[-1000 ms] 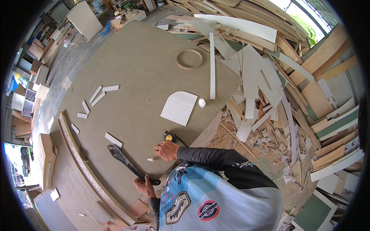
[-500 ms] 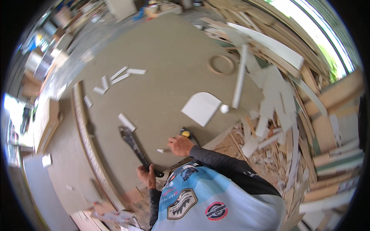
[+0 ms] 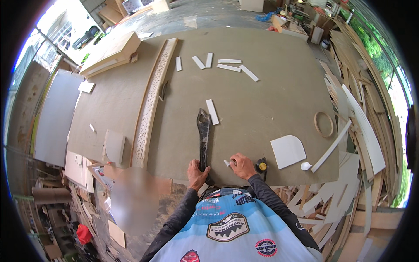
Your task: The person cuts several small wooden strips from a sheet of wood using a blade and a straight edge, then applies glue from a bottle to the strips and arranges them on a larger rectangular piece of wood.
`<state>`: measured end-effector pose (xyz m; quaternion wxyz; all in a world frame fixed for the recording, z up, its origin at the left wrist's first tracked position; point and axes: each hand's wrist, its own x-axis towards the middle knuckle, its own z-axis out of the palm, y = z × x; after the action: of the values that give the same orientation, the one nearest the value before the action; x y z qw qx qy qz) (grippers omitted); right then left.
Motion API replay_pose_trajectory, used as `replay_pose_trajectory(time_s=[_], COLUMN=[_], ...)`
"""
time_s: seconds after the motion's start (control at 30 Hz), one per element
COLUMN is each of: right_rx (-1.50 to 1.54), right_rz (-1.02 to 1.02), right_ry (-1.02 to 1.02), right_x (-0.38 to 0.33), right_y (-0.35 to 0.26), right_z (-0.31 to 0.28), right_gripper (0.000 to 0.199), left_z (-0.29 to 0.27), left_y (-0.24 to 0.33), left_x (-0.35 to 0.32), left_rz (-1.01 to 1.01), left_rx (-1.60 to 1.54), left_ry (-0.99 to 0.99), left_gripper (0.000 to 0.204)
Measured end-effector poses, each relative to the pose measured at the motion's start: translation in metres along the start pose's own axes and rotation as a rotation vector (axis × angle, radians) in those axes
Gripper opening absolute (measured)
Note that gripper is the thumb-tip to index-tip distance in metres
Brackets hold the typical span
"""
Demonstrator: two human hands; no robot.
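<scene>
Long black tool with a broad head (image 3: 203,135), handle toward the person on the brown tabletop (image 3: 244,118).
Left hand (image 3: 197,174) wraps the handle, apparently steadying it; right hand (image 3: 242,166) curls at a small white piece (image 3: 227,163), whether gripping I cannot tell; farther, a rectangular white strip (image 3: 212,112) lies beside the head.

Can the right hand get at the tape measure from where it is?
Probably yes: the tape measure lies just to the right of the right hand, with nothing visible between them. A small white piece is at its fingertips; whether it is held is unclear.
</scene>
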<state>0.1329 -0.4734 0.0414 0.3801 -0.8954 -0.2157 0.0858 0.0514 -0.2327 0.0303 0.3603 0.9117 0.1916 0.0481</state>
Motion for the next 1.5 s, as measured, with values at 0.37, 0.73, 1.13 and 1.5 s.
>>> replay_pose_trajectory(time_s=[0.37,0.73,1.13,1.5], right_rx=[0.111,0.065,-0.117,-0.209], right_rz=[0.06,0.09,0.313,0.321], right_ry=[0.105,0.381,0.47,0.511], right_x=[0.063,0.099,0.137,0.15], right_y=[-0.015,-0.008,-0.027,-0.036], right_z=[0.048,0.069,0.09,0.092], right_gripper=[0.016,0.014,0.012,0.01], left_z=[-0.009,-0.014,-0.024,-0.034], left_y=[-0.005,-0.017,-0.022,-0.028], left_x=[0.006,0.019,0.035,0.053], left_rz=[0.063,0.121,0.057,-0.011], left_rx=[-0.002,-0.031,-0.14,-0.259], left_ry=[-0.051,-0.12,-0.25,-0.401], left_gripper=[0.053,0.059,0.047,0.032])
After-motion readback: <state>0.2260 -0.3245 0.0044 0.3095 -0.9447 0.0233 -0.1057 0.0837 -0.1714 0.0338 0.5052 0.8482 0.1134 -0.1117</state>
